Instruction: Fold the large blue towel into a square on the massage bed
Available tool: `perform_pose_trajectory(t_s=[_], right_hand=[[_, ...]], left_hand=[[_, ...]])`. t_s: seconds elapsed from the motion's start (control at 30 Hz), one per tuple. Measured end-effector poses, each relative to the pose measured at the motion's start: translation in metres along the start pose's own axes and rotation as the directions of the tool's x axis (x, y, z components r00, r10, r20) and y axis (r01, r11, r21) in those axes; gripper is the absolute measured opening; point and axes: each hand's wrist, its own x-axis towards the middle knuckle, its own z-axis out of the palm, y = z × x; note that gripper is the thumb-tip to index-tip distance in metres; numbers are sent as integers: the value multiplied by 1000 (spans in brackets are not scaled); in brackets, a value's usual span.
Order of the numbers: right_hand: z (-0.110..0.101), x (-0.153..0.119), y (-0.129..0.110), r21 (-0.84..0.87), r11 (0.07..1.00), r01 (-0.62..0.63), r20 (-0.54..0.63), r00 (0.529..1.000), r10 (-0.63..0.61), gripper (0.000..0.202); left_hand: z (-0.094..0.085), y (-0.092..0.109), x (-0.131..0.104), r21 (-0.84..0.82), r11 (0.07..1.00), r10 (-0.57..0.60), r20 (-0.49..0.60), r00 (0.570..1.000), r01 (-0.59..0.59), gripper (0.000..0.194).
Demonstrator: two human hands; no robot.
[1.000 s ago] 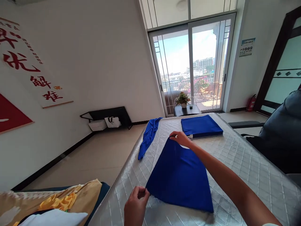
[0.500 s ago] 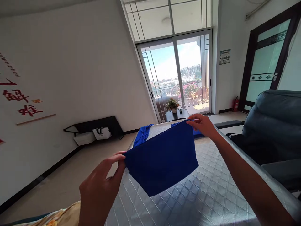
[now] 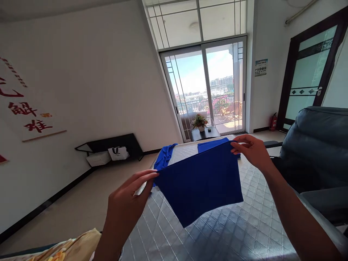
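Note:
A dark blue piece of cloth (image 3: pixel 201 183) hangs stretched between my two hands above the table. My left hand (image 3: pixel 130 192) pinches its upper left corner between thumb and fingers. At the upper right corner, my right hand (image 3: pixel 251 150) grips the cloth the same way. Its lower edge hangs loose over the silver quilted table cover (image 3: pixel 244 232). Behind it lies a flat blue cloth (image 3: pixel 210 145), partly hidden by the held one. A crumpled blue cloth (image 3: pixel 166 155) rests at the table's far left corner.
A dark leather armchair (image 3: pixel 323 145) stands along the right side. Beyond the table is a small black table (image 3: pixel 205 135) with a potted plant (image 3: pixel 199 121). Patterned fabric (image 3: pixel 73 248) lies at the lower left. A low black shelf (image 3: pixel 108 145) is by the left wall.
Both hands have moved right with the blue cloth between them. More of the flat blue cloth behind it now shows.

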Motion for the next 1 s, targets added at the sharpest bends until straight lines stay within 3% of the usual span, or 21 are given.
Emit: perform_pose_trajectory(t_s=[0.1, 0.2, 0.3, 0.4, 0.47, 0.53, 0.63, 0.7, 0.77, 0.87, 0.93, 1.0], right_hand=[[-15, -4, -12, -61, 991, 119, -163, 978, -128, 47], [-20, 3, -21, -163, 966, 198, -327, 913, -243, 39], [-6, 23, -16, -265, 948, 178, -340, 903, -264, 31], [31, 45, 11, -377, 915, 143, -188, 956, -226, 22], [66, 53, 41, -450, 883, 132, -24, 987, -160, 17], [105, 51, 76, -520, 845, 120, 162, 986, -40, 16], [160, 22, 125, -590, 796, 135, 397, 907, 140, 20], [188, -9, 150, -587, 795, 155, 491, 848, 198, 22], [203, -44, 166, -571, 802, 174, 564, 793, 230, 26], [193, -93, 172, -524, 808, 268, 681, 702, 209, 28], [163, -121, 167, -491, 789, 370, 748, 643, 164, 23], [118, -149, 157, -517, 753, 408, 750, 640, 167, 19]], left_hand=[[-7, 27, -2, -241, 969, -24, 101, 995, 48, 28], [-6, 55, -7, -463, 878, 9, 270, 963, 122, 21], [3, 75, -12, -555, 799, 26, 413, 910, 229, 21], [16, 76, -23, -577, 767, 7, 443, 897, 279, 21], [28, 64, -37, -559, 776, -35, 423, 905, 291, 22], [42, 46, -59, -505, 799, -109, 413, 904, 327, 23], [71, 11, -106, -388, 819, -242, 435, 867, 423, 25], [91, -14, -142, -305, 812, -319, 483, 816, 498, 26], [107, -35, -176, -229, 788, -381, 547, 746, 571, 27], [120, -58, -214, -144, 772, -428, 602, 674, 619, 31], [123, -68, -229, -130, 788, -423, 595, 683, 602, 33], [124, -75, -240, -138, 814, -402, 566, 719, 564, 36]])
